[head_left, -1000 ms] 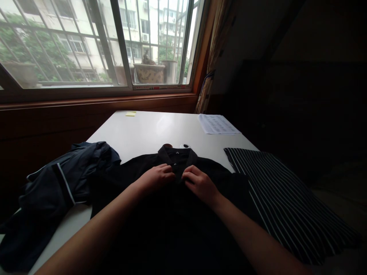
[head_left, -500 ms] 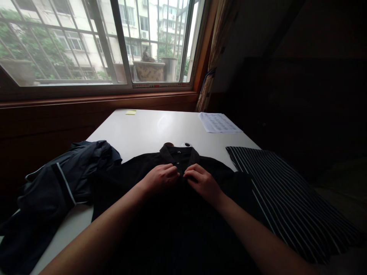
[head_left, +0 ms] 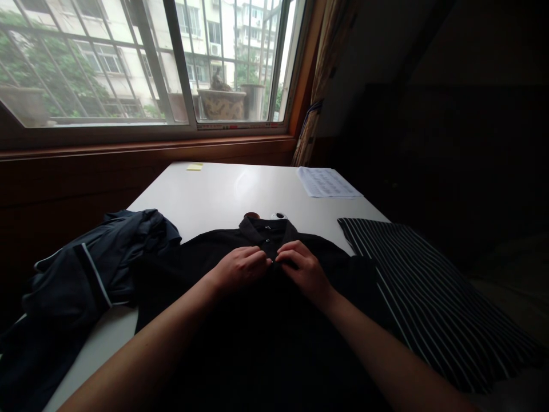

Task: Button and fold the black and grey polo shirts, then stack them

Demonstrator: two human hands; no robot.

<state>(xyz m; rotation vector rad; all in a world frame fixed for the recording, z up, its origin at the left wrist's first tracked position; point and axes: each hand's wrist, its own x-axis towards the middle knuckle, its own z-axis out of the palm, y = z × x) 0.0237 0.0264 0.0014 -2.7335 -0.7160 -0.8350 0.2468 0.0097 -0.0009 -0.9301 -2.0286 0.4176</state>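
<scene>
Cloth of the black shirt (head_left: 266,326) looks light and limp; best hold is the placket (head_left: 269,250), which the left hand (head_left: 242,265) and right hand (head_left: 305,272) pinch below the collar (head_left: 250,230).

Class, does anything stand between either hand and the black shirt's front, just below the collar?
Nothing visible does: the left hand and right hand are both at the front of the black shirt, below its collar. The crumpled dark garment lies to the left, the striped cloth to the right, clear of both hands.
</scene>
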